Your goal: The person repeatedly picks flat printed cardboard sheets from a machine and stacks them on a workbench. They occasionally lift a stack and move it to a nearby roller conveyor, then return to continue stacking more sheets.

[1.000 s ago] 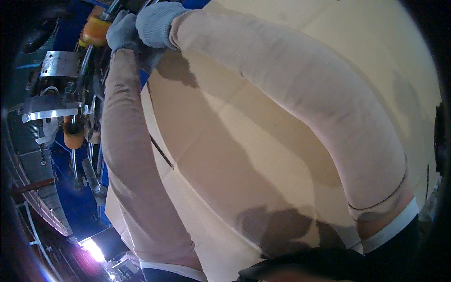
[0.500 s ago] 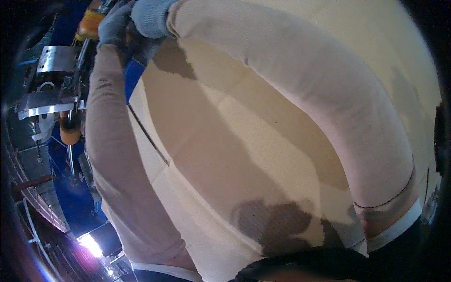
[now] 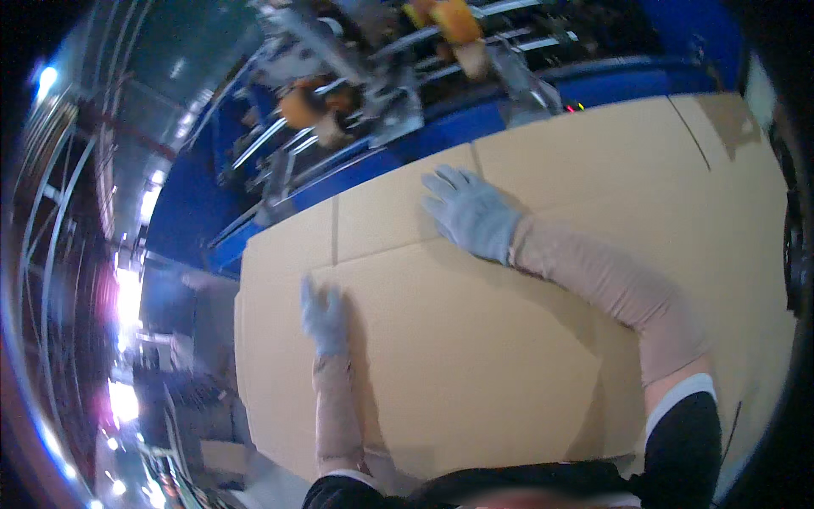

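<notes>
We are resting our pale-blue, knit-gloved right hand, released, fingers spread, on the broad, flat, tan cardboard sheet, near its far edge, which is running beside the blue metal machine. Our blurred, likewise gloved left hand is showing parted fingers, also released, nearer the left edge; we cannot tell whether it is touching. Open room is stretching between both hands.
</notes>
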`<state>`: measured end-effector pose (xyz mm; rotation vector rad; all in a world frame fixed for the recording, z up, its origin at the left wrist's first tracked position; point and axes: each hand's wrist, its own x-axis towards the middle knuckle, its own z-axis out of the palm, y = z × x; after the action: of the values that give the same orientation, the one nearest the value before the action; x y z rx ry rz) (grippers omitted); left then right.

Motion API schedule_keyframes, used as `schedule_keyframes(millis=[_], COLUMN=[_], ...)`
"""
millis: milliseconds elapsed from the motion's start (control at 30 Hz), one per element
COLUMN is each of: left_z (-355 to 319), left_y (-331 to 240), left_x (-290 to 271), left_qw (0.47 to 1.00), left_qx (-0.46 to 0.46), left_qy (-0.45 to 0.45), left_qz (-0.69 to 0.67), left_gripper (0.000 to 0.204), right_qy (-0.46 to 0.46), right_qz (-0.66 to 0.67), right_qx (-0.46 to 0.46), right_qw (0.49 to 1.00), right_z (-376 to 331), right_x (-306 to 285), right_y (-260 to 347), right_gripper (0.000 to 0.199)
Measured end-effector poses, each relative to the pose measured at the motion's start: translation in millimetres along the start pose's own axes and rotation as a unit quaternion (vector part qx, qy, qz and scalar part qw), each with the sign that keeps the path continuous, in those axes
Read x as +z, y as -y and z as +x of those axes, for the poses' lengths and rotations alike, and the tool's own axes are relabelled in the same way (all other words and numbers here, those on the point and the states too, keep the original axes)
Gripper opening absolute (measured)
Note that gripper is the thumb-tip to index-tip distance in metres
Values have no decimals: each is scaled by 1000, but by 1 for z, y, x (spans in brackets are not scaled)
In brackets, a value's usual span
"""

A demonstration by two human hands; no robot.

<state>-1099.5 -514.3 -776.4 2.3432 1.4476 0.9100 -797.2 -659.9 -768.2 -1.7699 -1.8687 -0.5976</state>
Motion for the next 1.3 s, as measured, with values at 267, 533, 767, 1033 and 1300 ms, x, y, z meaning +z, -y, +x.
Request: schedule_keyframes(millis=[267,533,767,1033,1300], left_z=[-222,-230,-218,-220,-175], left_y=[198,236,238,273,114], left_x=[-182,-179,-195,-228,-361], left_qw=[857,928,839,886,907], left_qx=[-368,-335,-278,-116,23], left_qy=[-262,-149,-337,-173,-143], left_qz=[-248,72,-323,-415,-395], left_gripper=[48,65,61,43,36], right_qy=[95,67,78,-22,-103], right_qz=[77,45,2,96,591], right_qx=[47,170,196,223,467], right_qw=[991,982,978,970,649], right_z=[-55,-92,-113,-112,-56], right_x=[-38,-52,-54,-57,-132], right_y=[146,224,266,277,257], right_gripper=[37,30,30,27,65])
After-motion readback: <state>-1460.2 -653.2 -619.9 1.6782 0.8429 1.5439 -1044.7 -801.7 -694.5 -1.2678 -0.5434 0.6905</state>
